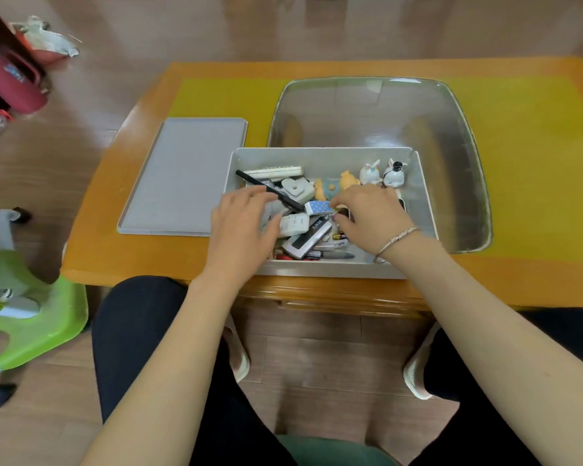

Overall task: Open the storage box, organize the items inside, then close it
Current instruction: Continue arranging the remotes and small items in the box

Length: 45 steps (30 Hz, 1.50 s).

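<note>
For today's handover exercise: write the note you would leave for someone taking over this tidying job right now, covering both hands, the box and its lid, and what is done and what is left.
Left hand: open, fingers spread over the clutter at the left of the storage box.
Right hand: fingers curled down among the items mid-box; what it holds, if anything, is hidden.
Lid: off, flat on the table left of the box.
Done: box opened.
Left: sort the remotes, pens, batteries and figurines, then refit the lid.

A pale grey storage box (421,196) sits at the near edge of an orange counter (122,250) with a yellow-green centre, its grey lid (186,176) alongside; inside lie a black pen (266,188) and a blue white-dotted eraser (318,207).
</note>
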Available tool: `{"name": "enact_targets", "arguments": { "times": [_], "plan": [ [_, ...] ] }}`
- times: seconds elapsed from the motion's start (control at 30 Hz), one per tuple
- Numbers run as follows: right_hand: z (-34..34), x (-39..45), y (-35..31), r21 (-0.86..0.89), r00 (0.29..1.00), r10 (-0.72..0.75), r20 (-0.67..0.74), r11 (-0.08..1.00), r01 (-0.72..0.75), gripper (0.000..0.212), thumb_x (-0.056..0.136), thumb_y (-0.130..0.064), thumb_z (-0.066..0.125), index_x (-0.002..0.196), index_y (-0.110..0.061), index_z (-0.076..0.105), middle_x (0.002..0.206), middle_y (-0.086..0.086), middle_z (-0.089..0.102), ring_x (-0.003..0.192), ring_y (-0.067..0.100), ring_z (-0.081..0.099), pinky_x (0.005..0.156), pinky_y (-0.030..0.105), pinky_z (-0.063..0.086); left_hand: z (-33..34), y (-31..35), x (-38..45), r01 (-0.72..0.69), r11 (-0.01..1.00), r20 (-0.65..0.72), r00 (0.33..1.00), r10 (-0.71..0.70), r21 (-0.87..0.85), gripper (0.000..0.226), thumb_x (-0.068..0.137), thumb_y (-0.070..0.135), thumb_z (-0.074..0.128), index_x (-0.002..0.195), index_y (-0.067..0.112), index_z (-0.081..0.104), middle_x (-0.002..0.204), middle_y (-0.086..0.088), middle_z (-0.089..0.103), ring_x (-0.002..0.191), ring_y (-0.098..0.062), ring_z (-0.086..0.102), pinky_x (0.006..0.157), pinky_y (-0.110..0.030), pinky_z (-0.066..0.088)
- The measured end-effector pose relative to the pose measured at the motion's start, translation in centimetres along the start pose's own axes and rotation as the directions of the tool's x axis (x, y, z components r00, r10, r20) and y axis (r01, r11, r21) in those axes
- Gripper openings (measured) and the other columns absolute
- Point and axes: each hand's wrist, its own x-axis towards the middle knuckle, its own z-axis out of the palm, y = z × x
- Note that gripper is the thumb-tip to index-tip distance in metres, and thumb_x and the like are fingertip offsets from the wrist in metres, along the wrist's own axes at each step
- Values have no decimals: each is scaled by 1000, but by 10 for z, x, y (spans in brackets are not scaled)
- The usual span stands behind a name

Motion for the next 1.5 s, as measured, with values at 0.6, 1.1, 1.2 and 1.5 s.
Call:
{"name": "enact_targets", "arguments": {
  "times": [0.6, 1.1, 1.2, 1.5],
  "plan": [
    [28, 105, -71, 282, 991, -81, 105, 958, 48, 26, 92, -15, 48, 100, -23, 71, 102, -1, 70, 96, 23, 62, 88, 33, 47, 17, -44, 18, 238, 963, 64, 971, -232, -128, 70, 62, 60, 78, 112, 21, 47, 145, -3, 31, 130, -23, 31, 100, -36, 38],
    [38, 129, -97, -123, 992, -111, 59, 985, 117, 18, 89, -27, 60, 106, -22, 66, 109, 5, 63, 101, 28, 60, 79, 33, 46, 21, -47, 22, 292, 953, 116, 947, -299, 76, 79, 67, 72, 65, 123, 18, 48, 132, -2, 43, 119, -22, 40, 88, -42, 50],
    [35, 130, -94, -129, 985, -162, 66, 977, 170, 14, 90, -27, 58, 99, -27, 69, 105, 1, 64, 96, 25, 61, 75, 31, 45, 21, -46, 21, 295, 954, 110, 948, -300, 58, 75, 68, 66, 68, 120, 16, 49, 127, -2, 44, 115, -22, 41, 85, -41, 50],
    [32, 132, -77, 180, 977, -201, 74, 966, 185, 15, 87, -22, 63, 87, -9, 72, 93, 9, 69, 86, 25, 62, 79, 34, 48, 19, -47, 22, 301, 953, 117, 946, -302, 32, 73, 68, 62, 70, 120, 15, 51, 124, -1, 45, 112, -21, 42, 84, -39, 49]
  ]
}}
